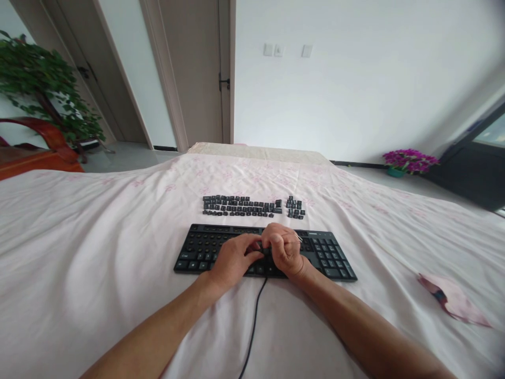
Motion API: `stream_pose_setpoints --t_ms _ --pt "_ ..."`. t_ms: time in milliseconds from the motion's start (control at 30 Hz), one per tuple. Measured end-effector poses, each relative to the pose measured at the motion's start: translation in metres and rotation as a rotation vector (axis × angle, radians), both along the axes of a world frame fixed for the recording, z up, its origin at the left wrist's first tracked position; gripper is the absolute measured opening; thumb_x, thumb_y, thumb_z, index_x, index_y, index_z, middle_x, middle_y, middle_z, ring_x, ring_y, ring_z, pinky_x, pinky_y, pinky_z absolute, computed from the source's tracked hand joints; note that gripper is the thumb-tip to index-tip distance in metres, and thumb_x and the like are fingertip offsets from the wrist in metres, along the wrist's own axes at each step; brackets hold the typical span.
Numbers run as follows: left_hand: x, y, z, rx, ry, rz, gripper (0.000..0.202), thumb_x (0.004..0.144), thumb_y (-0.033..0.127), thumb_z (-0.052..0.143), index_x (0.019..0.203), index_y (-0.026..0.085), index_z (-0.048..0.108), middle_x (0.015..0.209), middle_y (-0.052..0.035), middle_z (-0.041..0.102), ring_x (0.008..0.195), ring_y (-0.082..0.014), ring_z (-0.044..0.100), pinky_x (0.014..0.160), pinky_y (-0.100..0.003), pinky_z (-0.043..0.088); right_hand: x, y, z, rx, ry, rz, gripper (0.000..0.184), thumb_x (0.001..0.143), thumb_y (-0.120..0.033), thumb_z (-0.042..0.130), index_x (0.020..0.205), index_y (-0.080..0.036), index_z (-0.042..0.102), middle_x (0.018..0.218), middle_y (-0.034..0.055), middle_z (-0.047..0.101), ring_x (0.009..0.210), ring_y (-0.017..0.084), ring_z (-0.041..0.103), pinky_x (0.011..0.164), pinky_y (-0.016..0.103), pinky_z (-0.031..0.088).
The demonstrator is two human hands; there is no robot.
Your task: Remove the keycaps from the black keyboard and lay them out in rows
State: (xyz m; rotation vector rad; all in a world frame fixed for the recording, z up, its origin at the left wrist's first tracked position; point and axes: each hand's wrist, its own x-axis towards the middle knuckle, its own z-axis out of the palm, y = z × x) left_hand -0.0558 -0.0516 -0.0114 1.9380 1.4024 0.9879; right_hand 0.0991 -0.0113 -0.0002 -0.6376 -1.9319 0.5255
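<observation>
A black computer keyboard (335,258) lies on the cloth in front of me, with many keycaps gone from its left and middle parts. My right hand (284,247) is closed in a fist over it, wrapped round a wire keycap puller (300,238) whose thin metal prongs stick out to the right. My left hand (239,257) rests on the keyboard's middle, thumb and index finger bent together toward the right fist. Something small and dark sits between the two hands; I cannot make out what it is. Loose black keycaps (240,208) stand in rows just behind the keyboard.
A smaller group of keycaps (295,208) lies to the right of the rows. The keyboard's cable (255,316) runs toward me over the wrinkled pink cloth (118,263). A pink fabric piece (453,300) lies at the right. Behind are a wooden chair (51,139) and purple flowers (410,159).
</observation>
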Motion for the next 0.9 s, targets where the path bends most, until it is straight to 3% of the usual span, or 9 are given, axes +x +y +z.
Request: stream_pose_setpoints --t_ms 133,200,267,400,500,633,767,900 --pt "-0.007 0.003 0.001 -0.083 -0.079 -0.048 0.044 0.073 0.015 0.067 0.115 0.027 0.061 0.086 0.0028 0.068 0.075 -0.013 0.063 0.074 -0.026 0.048 0.005 0.003 0.028 0.085 -0.168 -0.114 0.044 0.097 -0.036 0.029 0.074 -0.02 0.063 0.067 0.0053 0.061 0.069 0.018 0.055 0.073 0.032 0.042" --pt "-0.01 0.006 0.0 -0.106 -0.11 -0.066 0.05 0.071 0.01 0.065 0.118 0.026 0.059 0.086 0.0024 0.068 0.074 -0.0123 0.062 0.073 -0.026 0.049 0.006 0.005 0.039 -0.003 -0.258 -0.134 0.038 0.097 -0.035 0.033 0.086 -0.02 0.065 0.067 0.0033 0.061 0.068 0.016 0.056 0.071 0.029 0.041" --pt "-0.013 0.008 -0.002 -0.122 -0.179 -0.043 0.054 0.07 0.007 0.063 0.121 0.025 0.057 0.086 0.0016 0.068 0.072 -0.0117 0.062 0.072 -0.026 0.05 0.006 0.008 0.043 -0.114 -0.344 -0.149 0.035 0.096 -0.036 0.036 0.085 -0.019 0.065 0.066 0.0017 0.061 0.064 0.015 0.056 0.064 0.026 0.04" --pt "-0.017 0.011 -0.005 -0.132 -0.377 0.058 0.058 0.071 0.01 0.063 0.126 0.022 0.05 0.085 -0.0005 0.065 0.073 -0.012 0.062 0.072 -0.027 0.051 0.004 0.009 0.036 -0.221 -0.516 -0.188 0.029 0.089 -0.034 0.052 0.068 -0.018 0.062 0.062 0.0007 0.061 0.059 0.013 0.054 0.055 0.024 0.034" --pt "-0.019 0.012 -0.005 -0.129 -0.477 0.102 0.058 0.073 0.015 0.065 0.127 0.02 0.045 0.087 -0.0009 0.062 0.076 -0.0117 0.062 0.075 -0.028 0.051 0.002 0.008 0.028 -0.262 -0.565 -0.174 0.015 0.082 -0.029 0.06 0.072 -0.019 0.066 0.066 0.0001 0.065 0.061 0.013 0.056 0.056 0.023 0.034" --pt "-0.021 0.011 -0.003 -0.128 -0.527 0.09 0.056 0.075 0.019 0.065 0.126 0.021 0.043 0.09 -0.0005 0.059 0.075 -0.0103 0.061 0.075 -0.026 0.051 -0.001 0.011 0.021 -0.315 -0.503 -0.134 0.008 0.079 -0.024 0.062 0.079 -0.021 0.07 0.072 0.0001 0.069 0.067 0.015 0.06 0.06 0.023 0.038" --pt "-0.022 0.012 -0.002 -0.155 -0.543 0.054 0.055 0.075 0.022 0.066 0.125 0.021 0.043 0.095 -0.0016 0.058 0.076 -0.0099 0.061 0.074 -0.025 0.051 -0.004 0.011 0.014 -0.444 -0.393 -0.056 0.012 0.079 -0.021 0.06 0.084 -0.021 0.072 0.071 -0.0015 0.069 0.06 0.013 0.059 0.056 0.022 0.04" --pt "-0.024 0.015 0.003 -0.187 -0.507 0.037 0.052 0.075 0.022 0.066 0.123 0.02 0.046 0.097 -0.0036 0.06 0.077 -0.0112 0.062 0.072 -0.026 0.051 0.0 0.017 0.012 -0.474 -0.356 -0.042 0.013 0.079 -0.024 0.06 0.082 -0.019 0.072 0.067 -0.0004 0.068 0.055 0.012 0.058 0.052 0.022 0.04"
